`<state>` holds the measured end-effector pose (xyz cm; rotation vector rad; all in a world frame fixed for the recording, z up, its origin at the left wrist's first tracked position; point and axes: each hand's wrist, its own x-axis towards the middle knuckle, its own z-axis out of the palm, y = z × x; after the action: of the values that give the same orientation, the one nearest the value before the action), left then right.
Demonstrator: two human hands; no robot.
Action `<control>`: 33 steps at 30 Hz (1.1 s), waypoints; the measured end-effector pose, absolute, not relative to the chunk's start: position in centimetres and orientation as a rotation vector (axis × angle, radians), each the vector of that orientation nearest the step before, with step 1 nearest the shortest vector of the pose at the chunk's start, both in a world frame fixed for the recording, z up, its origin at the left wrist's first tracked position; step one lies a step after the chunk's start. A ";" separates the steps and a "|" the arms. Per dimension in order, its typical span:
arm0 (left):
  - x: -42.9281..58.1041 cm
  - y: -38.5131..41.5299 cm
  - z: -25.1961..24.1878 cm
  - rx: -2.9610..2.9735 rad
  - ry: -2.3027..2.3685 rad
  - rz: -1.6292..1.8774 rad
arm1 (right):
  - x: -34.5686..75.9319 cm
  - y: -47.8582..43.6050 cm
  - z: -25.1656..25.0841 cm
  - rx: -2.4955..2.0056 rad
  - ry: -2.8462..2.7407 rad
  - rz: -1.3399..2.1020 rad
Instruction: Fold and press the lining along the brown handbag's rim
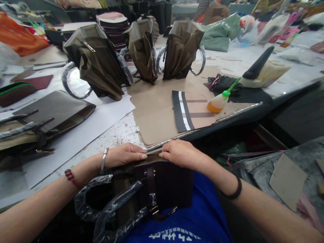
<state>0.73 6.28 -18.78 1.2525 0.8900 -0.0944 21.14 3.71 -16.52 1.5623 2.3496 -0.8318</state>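
Observation:
A dark brown handbag (167,184) rests on my lap against the table edge, with its plastic-wrapped handles (118,199) hanging to the left. A strap (151,185) with metal buckles runs down its side panel. My left hand (128,155) grips the bag's far edge, thumb on top and fingers hidden beyond it. Close beside it, my right hand (178,153) pinches the same edge, its fingers curled over. Only a small gap separates the two thumbs. The bag's underside is out of sight.
Three unfinished bags (97,64) stand inside out across the table. A flat striped panel (193,111) and a glue bottle (217,101) with a green nozzle lie near the front edge. Another bag (55,114) lies at left. Behind the bottle is a black-handled tool (259,64).

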 end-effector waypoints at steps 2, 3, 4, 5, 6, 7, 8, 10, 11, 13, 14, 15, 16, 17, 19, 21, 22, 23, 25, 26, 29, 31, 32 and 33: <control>0.7 6.2 -18.7 1.218 0.886 -0.091 | 20.9 3.8 -16.4 1.583 2.338 -0.800; 0.7 6.1 -18.7 1.212 0.885 -0.092 | 20.8 3.8 -16.3 1.592 2.337 -0.785; 0.6 6.1 -18.7 1.213 0.887 -0.094 | 20.7 3.8 -16.3 1.598 2.334 -0.775; 0.6 6.1 -18.6 1.217 0.892 -0.098 | 20.7 3.8 -16.3 1.605 2.330 -0.766; 0.7 6.0 -18.6 1.219 0.900 -0.101 | 20.6 3.7 -16.2 1.608 2.328 -0.761; 0.7 6.0 -18.5 1.217 0.908 -0.103 | 20.6 3.7 -16.2 1.609 2.325 -0.755; 0.7 6.0 -18.5 1.214 0.914 -0.105 | 20.6 3.7 -16.1 1.610 2.322 -0.749; 0.8 6.0 -18.4 1.206 0.924 -0.104 | 20.5 3.6 -16.0 1.617 2.321 -0.738; 0.9 6.0 -18.3 1.203 0.928 -0.107 | 20.6 3.6 -16.0 1.619 2.321 -0.735; 0.9 6.0 -18.3 1.209 0.936 -0.109 | 20.6 3.6 -15.9 1.614 2.321 -0.734; 0.9 6.1 -18.3 1.215 0.938 -0.112 | 20.6 3.6 -15.9 1.607 2.325 -0.739; 0.9 6.1 -18.3 1.221 0.938 -0.113 | 20.6 3.7 -15.9 1.601 2.326 -0.743; 0.8 6.1 -18.3 1.226 0.935 -0.114 | 20.6 3.7 -16.0 1.597 2.329 -0.743; 0.8 6.1 -18.4 1.228 0.932 -0.115 | 20.6 3.7 -16.0 1.595 2.333 -0.741; 0.6 6.1 -18.4 1.225 0.934 -0.117 | 20.6 3.8 -16.1 1.596 2.342 -0.732; 0.5 6.1 -18.4 1.216 0.947 -0.115 | 20.6 3.8 -16.3 1.599 2.346 -0.727; 0.5 6.0 -18.4 1.206 0.951 -0.116 | 20.6 3.8 -16.4 1.603 2.346 -0.729; 0.5 6.0 -18.4 1.194 0.953 -0.116 | 20.6 3.9 -16.5 1.611 2.345 -0.730; 0.6 6.0 -18.3 1.169 0.950 -0.116 | 20.6 3.9 -16.6 1.628 2.344 -0.727; 0.6 6.0 -18.2 1.163 0.948 -0.116 | 20.6 3.9 -16.7 1.634 2.344 -0.724; 0.7 6.0 -18.1 1.164 0.945 -0.113 | 20.6 3.9 -16.6 1.643 2.334 -0.715; 0.8 6.0 -18.1 1.170 0.948 -0.111 | 20.5 3.9 -16.6 1.646 2.332 -0.710; 0.8 6.0 -18.1 1.174 0.948 -0.111 | 20.5 3.9 -16.6 1.650 2.333 -0.706; 0.8 6.0 -18.1 1.178 0.947 -0.111 | 20.5 3.9 -16.6 1.656 2.335 -0.703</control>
<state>0.82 6.00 -18.10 1.1781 0.9472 -0.1110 20.52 3.85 -16.63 1.6558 2.3346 -0.7026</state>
